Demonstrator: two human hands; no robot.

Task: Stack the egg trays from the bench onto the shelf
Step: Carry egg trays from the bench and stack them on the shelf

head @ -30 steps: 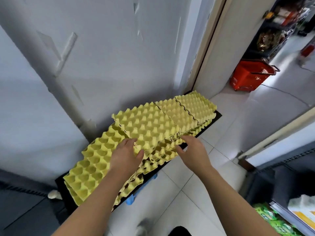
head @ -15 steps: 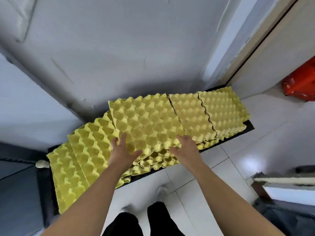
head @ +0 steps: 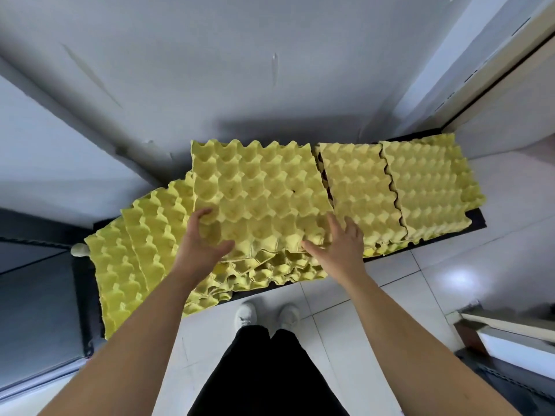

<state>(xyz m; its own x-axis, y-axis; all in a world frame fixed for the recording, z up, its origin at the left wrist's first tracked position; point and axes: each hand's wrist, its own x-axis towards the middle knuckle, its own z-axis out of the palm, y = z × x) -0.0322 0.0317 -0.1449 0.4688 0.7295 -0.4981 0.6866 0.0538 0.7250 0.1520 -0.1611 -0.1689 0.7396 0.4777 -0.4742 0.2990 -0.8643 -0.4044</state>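
Downward tilts the head view over the last second, bringing the person's shoes (head: 246,315) into sight, while both hands stay at the near edge of the top tray (head: 258,193).

A grey wall (head: 270,70) backs the scene and a pale tiled floor (head: 450,280) runs below. Along the wall stands the low black surface (head: 476,219), covered end to end with yellow pulp egg trays. Overlapping trays (head: 135,250) fan out at the left end, two neater piles (head: 357,190) (head: 429,187) sit at the right, and a crumpled heap lies under the top tray in the middle. No shelf can be made out from here.

The left hand (head: 199,244) grips the top tray's near-left corner, fingers (head: 204,211) curled over the cups and thumb along the front edge. The right hand (head: 339,244) lies at the near-right corner, fingers (head: 350,226) spread and almost straight, holding nothing yet.

Moulded pulp of this kind is likely very light and fairly stiff, but it creases and tears readily, as the ragged front edges of the heap suggest. Nested trays also tend to cling, so one may drag its neighbours along. The safer hold looks to be two opposite sides, fingers beneath the rim and thumbs resting in the cups, lifting level and without squeezing.
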